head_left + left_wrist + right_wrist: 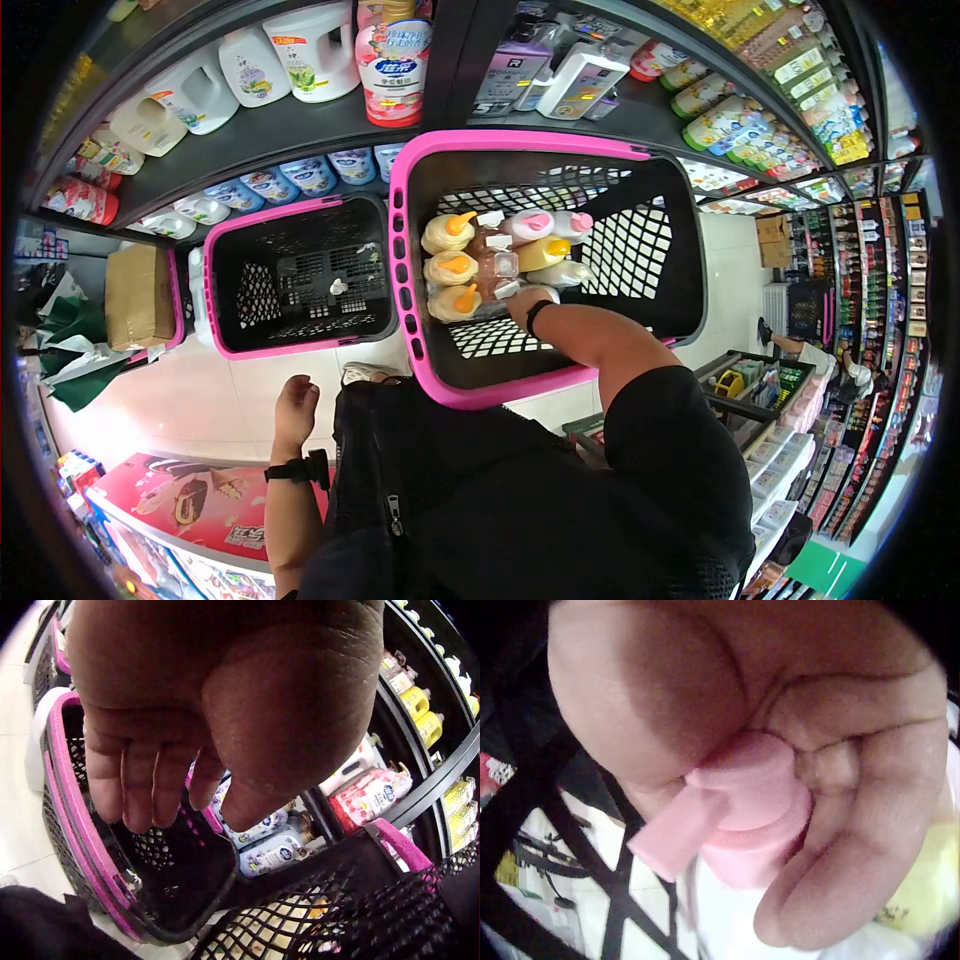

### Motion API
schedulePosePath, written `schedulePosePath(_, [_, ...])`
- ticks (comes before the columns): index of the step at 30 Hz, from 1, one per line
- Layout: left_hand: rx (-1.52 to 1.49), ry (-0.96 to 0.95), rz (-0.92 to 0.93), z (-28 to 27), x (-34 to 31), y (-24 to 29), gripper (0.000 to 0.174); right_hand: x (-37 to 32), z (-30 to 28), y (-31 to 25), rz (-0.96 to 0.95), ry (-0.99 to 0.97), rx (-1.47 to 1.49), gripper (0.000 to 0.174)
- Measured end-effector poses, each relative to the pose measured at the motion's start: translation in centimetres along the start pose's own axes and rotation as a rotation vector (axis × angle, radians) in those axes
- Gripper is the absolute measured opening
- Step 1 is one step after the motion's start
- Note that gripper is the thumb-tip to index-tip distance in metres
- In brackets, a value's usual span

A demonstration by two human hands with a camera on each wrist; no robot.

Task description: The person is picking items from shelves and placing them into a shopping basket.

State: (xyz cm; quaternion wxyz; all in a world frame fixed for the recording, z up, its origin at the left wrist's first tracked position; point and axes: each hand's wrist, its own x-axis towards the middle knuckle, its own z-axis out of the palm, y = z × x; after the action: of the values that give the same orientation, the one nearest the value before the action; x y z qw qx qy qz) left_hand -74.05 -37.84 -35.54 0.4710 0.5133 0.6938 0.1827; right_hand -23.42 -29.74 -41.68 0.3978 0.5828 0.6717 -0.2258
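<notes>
My right hand (524, 303) reaches down into the large black basket with a pink rim (408, 330). In the right wrist view its fingers curl round the pink pump head (746, 787) of a white pump bottle (731, 922). Beside that hand stand several upright bottles: cream ones with orange pumps (452, 268), pinkish clear ones (497, 265), white ones with pink pumps (530, 226) and a yellow one (543, 252). My left hand (297, 408) hangs loosely with nothing in it, near the smaller black basket (225, 352); the left wrist view shows its palm and relaxed fingers.
Shelves with white detergent jugs (310, 55), a pink bottle (394, 70) and blue packs (310, 175) run along the far side. A cardboard box (140, 297) stands at the left. Behind my left arm is a red-topped freezer (200, 500). Another person's leg (785, 343) shows at right.
</notes>
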Motion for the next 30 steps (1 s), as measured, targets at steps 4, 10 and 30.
schedulePosePath(4, [0.029,-0.043,0.064,-0.2,0.8,2.0,0.029,-1.7,-0.5,5.7,-0.176,0.071,-0.029,0.026])
schedulePosePath(10, [0.008,-0.083,0.235,-0.2,3.7,6.4,0.024,-14.8,-11.8,9.9,-0.159,0.222,0.23,0.036])
schedulePosePath(30, [-0.429,-0.687,0.538,0.7,3.7,26.7,0.088,-32.5,-27.9,1.5,-0.358,0.76,0.971,0.02])
